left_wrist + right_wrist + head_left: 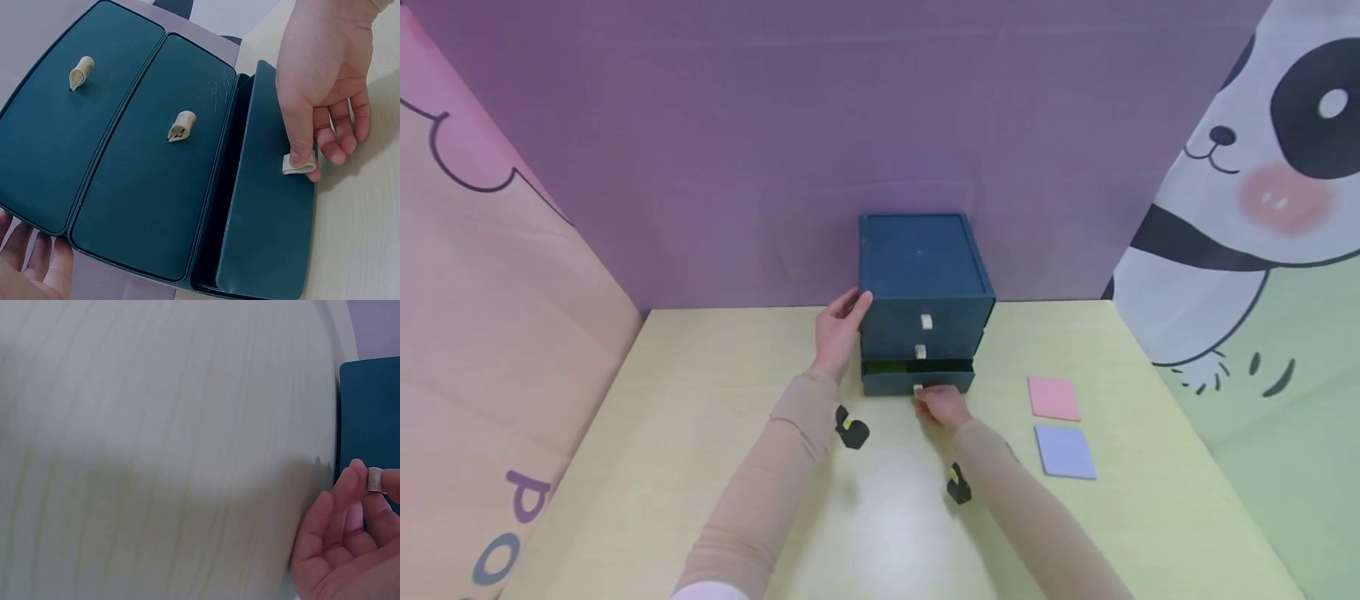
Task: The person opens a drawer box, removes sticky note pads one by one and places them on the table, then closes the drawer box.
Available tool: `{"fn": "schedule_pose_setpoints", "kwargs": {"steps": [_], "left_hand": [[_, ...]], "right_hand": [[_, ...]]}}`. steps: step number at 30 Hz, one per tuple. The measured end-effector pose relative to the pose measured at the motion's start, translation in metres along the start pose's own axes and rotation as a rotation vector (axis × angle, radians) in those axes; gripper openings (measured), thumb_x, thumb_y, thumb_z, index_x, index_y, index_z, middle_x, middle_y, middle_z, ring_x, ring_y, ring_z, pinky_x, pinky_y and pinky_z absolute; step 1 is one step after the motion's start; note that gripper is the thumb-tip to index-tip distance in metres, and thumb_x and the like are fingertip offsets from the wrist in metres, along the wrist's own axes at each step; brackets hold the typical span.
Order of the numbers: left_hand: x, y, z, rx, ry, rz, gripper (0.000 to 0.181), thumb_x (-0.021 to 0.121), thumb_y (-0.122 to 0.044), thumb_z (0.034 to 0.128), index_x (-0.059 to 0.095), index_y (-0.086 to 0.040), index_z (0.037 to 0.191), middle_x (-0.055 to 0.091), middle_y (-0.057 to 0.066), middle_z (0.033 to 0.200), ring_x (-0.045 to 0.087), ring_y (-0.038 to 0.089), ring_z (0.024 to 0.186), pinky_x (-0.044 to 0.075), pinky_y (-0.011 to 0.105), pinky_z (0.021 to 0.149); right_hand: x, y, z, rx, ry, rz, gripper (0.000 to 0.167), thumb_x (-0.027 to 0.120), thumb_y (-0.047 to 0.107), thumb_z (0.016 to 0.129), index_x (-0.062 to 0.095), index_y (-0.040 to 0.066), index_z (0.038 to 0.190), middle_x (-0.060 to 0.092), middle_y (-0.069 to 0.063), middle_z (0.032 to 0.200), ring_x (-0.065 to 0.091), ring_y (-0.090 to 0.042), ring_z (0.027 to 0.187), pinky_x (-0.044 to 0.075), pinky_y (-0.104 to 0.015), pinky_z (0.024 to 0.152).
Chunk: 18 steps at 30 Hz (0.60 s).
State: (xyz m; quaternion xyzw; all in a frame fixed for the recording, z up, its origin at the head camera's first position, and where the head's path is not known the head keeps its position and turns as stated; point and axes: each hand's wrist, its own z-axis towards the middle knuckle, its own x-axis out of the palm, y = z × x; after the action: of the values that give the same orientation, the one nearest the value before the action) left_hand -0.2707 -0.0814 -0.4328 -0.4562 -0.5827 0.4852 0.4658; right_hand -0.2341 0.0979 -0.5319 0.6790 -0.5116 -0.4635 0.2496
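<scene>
A dark blue-green desktop drawer unit [925, 258] with three stacked drawers stands at the back of the table. Its bottom drawer [887, 384] is pulled partly out, and something green shows inside. My right hand [945, 406] pinches the small pale pull tab [299, 164] of that drawer between thumb and finger, the other fingers loosely bent. Against the unit's left side rests my left hand [837, 329], its fingers fairly straight along the side wall in the left wrist view. The upper two drawers, each with a pale tab [182, 125], are closed.
To the right lie a pink square pad [1054, 398] and a lavender square pad [1065, 452]. Black wrist-camera pieces [852, 428] show beside the forearms. A purple cloth wall [760, 167] rises right behind the unit.
</scene>
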Motion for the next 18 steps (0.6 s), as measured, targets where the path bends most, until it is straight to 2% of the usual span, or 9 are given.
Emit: {"fn": "schedule_pose_setpoints", "kwargs": {"steps": [9, 18], "left_hand": [[-0.0003, -0.0009, 0.0005, -0.004, -0.004, 0.007, 0.051, 0.064, -0.04, 0.0887, 0.056, -0.016, 0.133, 0.055, 0.003, 0.136, 0.049, 0.018, 0.126, 0.042, 0.034, 0.105], [0.0009, 0.0006, 0.0007, -0.006, -0.002, 0.003, 0.051, 0.065, -0.04, 0.0885, 0.057, -0.015, 0.132, 0.056, 0.003, 0.135, 0.05, 0.017, 0.125, 0.042, 0.034, 0.104]], "right_hand": [[-0.0008, -0.0028, -0.0039, 0.006, 0.019, 0.001, 0.029, 0.057, 0.019, 0.094, 0.066, -0.006, 0.105, 0.062, -0.002, 0.069, 0.055, -0.009, 0.059, 0.045, -0.02, 0.054], [-0.0018, -0.008, -0.0057, 0.031, 0.031, -0.017, 0.029, 0.056, 0.021, 0.095, 0.067, -0.004, 0.106, 0.062, -0.002, 0.072, 0.054, -0.011, 0.061, 0.046, -0.02, 0.055]]}}
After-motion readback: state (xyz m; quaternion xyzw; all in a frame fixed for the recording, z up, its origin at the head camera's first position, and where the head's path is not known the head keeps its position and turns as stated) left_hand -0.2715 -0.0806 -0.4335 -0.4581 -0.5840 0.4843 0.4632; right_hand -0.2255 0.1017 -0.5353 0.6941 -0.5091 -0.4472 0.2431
